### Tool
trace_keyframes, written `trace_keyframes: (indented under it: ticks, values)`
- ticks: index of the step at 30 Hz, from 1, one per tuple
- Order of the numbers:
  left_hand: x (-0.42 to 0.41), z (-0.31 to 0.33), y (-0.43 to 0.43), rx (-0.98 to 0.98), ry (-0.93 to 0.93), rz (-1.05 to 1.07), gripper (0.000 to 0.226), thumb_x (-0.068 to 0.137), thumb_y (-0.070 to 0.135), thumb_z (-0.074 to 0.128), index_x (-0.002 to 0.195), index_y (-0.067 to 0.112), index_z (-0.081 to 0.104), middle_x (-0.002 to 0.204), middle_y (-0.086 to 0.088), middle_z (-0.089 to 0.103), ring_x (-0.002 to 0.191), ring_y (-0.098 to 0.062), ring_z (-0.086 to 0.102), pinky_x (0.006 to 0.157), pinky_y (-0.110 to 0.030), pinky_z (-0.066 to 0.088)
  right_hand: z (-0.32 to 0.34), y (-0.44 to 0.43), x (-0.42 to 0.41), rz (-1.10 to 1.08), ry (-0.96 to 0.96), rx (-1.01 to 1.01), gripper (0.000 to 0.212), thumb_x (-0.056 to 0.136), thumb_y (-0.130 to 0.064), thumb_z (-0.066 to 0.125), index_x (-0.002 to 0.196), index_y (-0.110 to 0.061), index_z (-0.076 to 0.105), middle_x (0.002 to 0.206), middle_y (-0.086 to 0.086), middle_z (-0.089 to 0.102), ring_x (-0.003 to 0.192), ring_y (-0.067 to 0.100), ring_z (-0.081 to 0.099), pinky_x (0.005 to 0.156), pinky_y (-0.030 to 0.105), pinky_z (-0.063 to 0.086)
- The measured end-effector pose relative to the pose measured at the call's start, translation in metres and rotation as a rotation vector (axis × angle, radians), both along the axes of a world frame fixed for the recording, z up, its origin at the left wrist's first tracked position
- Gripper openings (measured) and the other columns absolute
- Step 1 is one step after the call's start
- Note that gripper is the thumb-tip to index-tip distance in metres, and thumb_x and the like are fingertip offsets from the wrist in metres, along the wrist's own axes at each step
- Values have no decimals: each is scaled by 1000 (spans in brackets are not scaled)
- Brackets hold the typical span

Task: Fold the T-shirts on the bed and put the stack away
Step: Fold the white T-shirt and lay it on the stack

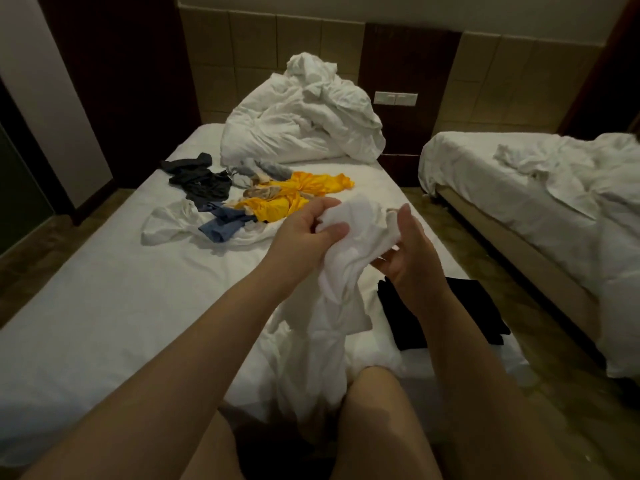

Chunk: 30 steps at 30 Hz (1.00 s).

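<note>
This is a bedroom, by the look of it a hotel twin room: the near bed (104,306) and a second bed (519,209) stand side by side, both in plain white sheets, with patterned floor (427,216) between them. Tan padded panels (249,46) line the wall behind. A dark wood panel (408,57) between the beds carries a switch plate (396,98), and a crumpled white duvet (301,126) is heaped at the near bed's head.

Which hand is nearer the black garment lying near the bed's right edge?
Right. The right hand is just above the black garment in the picture, holding the white T-shirt; the left hand grips it farther left.
</note>
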<state>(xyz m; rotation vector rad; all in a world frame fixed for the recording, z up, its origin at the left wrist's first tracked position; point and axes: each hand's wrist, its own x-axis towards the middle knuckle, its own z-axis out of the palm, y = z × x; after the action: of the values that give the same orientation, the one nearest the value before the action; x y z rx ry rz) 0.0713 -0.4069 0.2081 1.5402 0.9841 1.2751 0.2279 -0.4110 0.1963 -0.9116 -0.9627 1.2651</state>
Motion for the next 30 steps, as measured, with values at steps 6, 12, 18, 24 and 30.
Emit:
trace_keyframes:
  ticks: [6, 12, 18, 24, 30]
  values:
    - [-8, 6, -9, 149, 113, 230, 18, 70, 31, 63, 84, 39, 55, 82, 13, 59, 79, -13, 57, 78, -43, 50, 28, -9, 10, 154, -518, 200, 25, 80, -30, 67, 104, -22, 62, 102, 3, 67, 92, 13, 64, 78, 25, 54]
    - [-12, 14, -11, 196, 25, 348, 19, 73, 23, 68, 76, 32, 52, 75, 3, 57, 72, -15, 53, 71, -47, 49, 54, -9, -7, 37, -862, 338, 20, 73, -27, 78, 81, -21, 61, 75, -6, 60, 67, 5, 53, 63, 23, 44]
    - [-37, 44, -8, 191, 172, 417, 21, 72, 39, 71, 69, 27, 55, 61, 7, 47, 60, -11, 45, 60, -31, 37, 97, 4, -22, -50, -825, 442, 17, 77, -24, 75, 86, -14, 64, 69, -5, 59, 55, -1, 54, 53, 20, 46]
    - [-66, 89, -15, 257, 461, 428, 20, 74, 27, 76, 73, 21, 57, 74, 9, 45, 62, 1, 44, 55, -13, 32, 150, 1, -45, 103, -816, 477, 20, 83, -17, 69, 95, -1, 65, 75, 5, 57, 59, 4, 53, 52, 13, 46]
    - [-78, 120, -47, 108, 364, -21, 32, 88, 22, 62, 111, 38, 47, 109, 5, 60, 96, -7, 60, 76, -18, 53, 181, -23, -60, 213, -868, 646, 7, 80, -14, 70, 84, -19, 67, 86, -5, 64, 82, 1, 60, 70, 14, 50]
